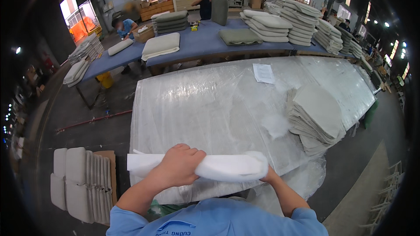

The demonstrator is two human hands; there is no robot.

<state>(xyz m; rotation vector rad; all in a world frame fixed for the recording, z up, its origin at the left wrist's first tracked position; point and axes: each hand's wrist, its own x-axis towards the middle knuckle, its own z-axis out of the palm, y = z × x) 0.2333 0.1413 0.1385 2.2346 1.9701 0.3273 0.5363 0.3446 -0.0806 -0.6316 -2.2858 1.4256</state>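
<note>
A long white padded piece (232,167), rounded at its right end and flat like a sheet at its left, is held crosswise in front of my body. It looks like soft foam or wadding. My left hand (180,164) is closed over its middle, knuckles up. At the rounded right end, my right hand (269,175) grips it, with most of the fingers hidden behind it. Below it lies a table covered in clear plastic film (183,105). A tuft of white wadding (275,125) rests on the film beside a stack of light grey fabric pieces (317,113).
A white paper sheet (263,73) lies toward the table's far edge. Beyond stands a long blue table (201,39) with stacked cushions (299,22), where two people work. Piled grey cushions (78,183) stand at lower left, and a white metal rack (385,196) at lower right.
</note>
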